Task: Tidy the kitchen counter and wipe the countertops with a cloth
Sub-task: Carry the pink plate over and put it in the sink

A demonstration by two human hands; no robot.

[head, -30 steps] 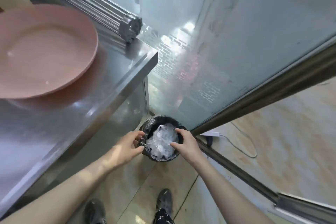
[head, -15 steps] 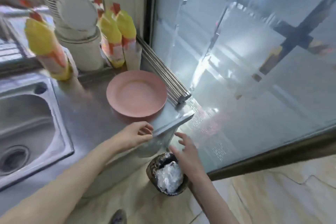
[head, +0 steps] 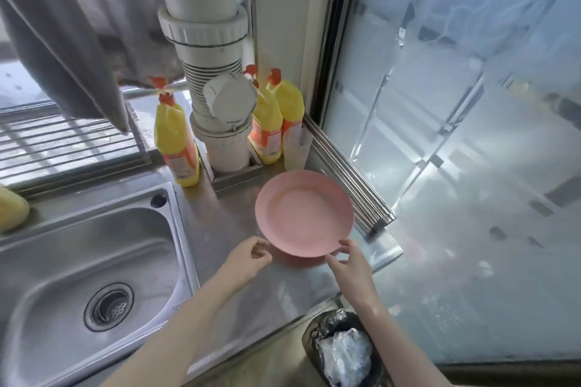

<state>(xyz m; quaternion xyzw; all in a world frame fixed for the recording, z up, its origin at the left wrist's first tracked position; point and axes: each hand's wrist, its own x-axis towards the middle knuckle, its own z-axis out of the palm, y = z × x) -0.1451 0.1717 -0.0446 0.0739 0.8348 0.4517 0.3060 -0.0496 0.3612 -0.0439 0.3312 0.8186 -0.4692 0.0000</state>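
Head view, looking down at a brushed stainless-steel countertop (head: 239, 302) w/ a stainless single-bowl sink (head: 78, 264) set into its left part, round drain strainer (head: 109, 306) at the bottom. A round pink plastic plate (head: 304, 214) sits on the counter's right end, near the corner. The left hand (head: 248, 258) hovers just beside the plate's near-left rim, fingers loosely curled, gripping nothing; contact w/ the plate can't be told. The right hand (head: 352, 264) is at the near-right rim, fingers spread apart and fairly straight, thumb touching or almost touching the edge. Behind the plate: a clear plastic cup (head: 297, 148), three yellow detergent bottles w/ red caps (head: 176, 141), and a fat white drain pipe (head: 213, 50) rising from the counter. A rolled steel-rod drying rack (head: 352, 179) lies along the right edge. Frosted glass panel (head: 456, 135) closes the right side; grey cloth (head: 72, 28) hangs top left over a barred window ledge (head: 63, 141). Below the counter's corner, on the floor, a small black-lined waste bin (head: 342, 352) holds crumpled clear plastic.
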